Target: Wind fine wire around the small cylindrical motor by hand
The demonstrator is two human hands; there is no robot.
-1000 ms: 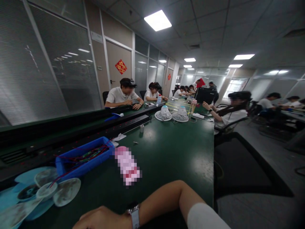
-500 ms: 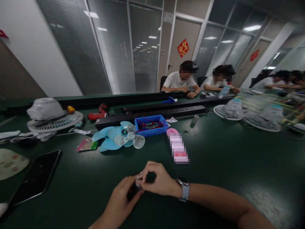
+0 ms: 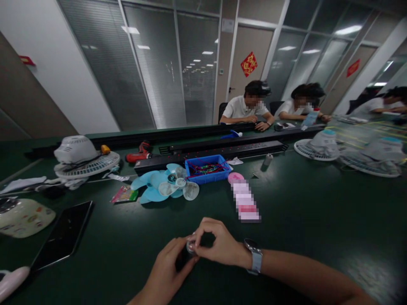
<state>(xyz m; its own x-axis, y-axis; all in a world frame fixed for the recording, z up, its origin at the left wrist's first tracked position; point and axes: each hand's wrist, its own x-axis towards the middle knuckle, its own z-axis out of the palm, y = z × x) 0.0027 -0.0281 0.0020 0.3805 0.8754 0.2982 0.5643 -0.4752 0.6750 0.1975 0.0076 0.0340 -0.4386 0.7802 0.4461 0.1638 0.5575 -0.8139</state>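
A small metallic cylinder (image 3: pixel 190 246) stands low over the near part of the green table. The thumb and fingers of my left hand (image 3: pixel 168 264) are wrapped round its sides. From the right, my right hand (image 3: pixel 216 245) pinches at its top end with thumb and forefinger, the other fingers curled above in a ring. Fingertips cover much of the cylinder, so I cannot make out its exact kind. A watch is on my right wrist.
Beyond my hands lie blue and clear fan blades (image 3: pixel 155 184), a blue bin (image 3: pixel 208 169) of wires and a pink item (image 3: pixel 244 199). Left are a tablet (image 3: pixel 65 233), a red drill (image 3: pixel 139 153) and a fan housing (image 3: pixel 78 152). Two people (image 3: pixel 244 108) sit across the table (image 3: pixel 305 220).
The whole view has shifted a little, with everything sitting further right in the picture. Both hands keep nearly the same hold on the cylinder.
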